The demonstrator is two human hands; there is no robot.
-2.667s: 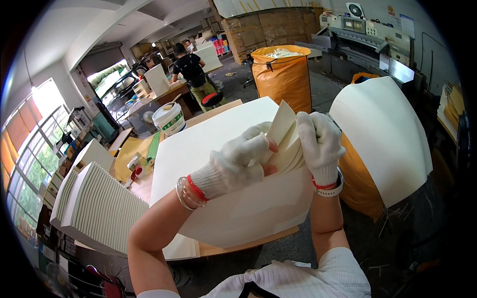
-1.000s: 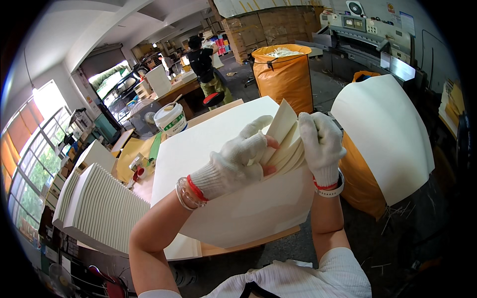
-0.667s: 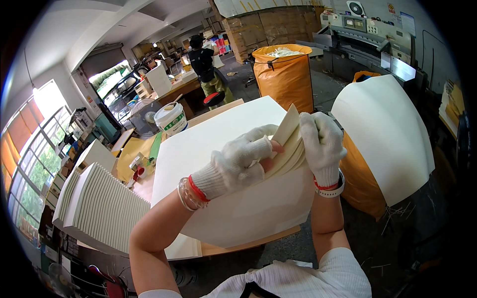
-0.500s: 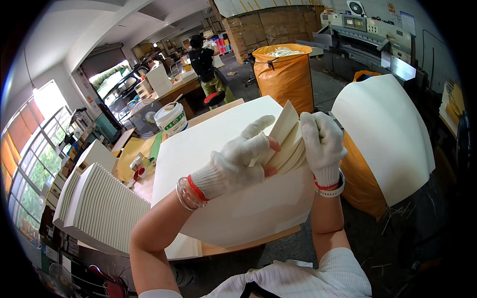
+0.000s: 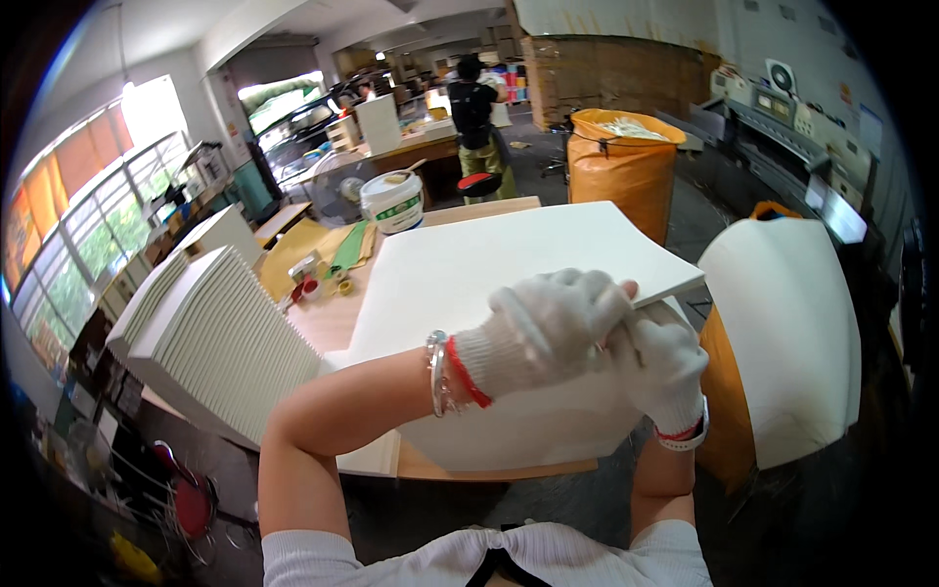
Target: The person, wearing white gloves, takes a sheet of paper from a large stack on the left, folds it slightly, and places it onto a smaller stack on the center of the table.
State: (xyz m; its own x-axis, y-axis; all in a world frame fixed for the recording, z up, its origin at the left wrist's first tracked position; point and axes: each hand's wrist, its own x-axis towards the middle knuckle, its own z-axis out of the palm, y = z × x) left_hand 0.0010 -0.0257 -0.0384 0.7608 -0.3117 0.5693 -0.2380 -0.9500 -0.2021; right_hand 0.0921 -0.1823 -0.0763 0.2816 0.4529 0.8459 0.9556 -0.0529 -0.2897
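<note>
Sheets [image 5: 509, 245] on table [image 5: 333, 318], bucket [image 5: 393, 207] behind them

White knitted cloth gloves [image 5: 548, 318] look matt and rough, broad white paper sheets [image 5: 469, 269] smooth and matt, the tall orange plastic bag [image 5: 616, 181] glossy.

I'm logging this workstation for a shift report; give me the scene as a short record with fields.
Left hand: white-gloved, at the right part of the white sheets, grip unclear
Right hand: white-gloved, close beside the left, grip unclear
Left side: stepped white stack
Beyond the sheets: white bucket, orange bag
Right side: large curved sheet over orange material
</note>
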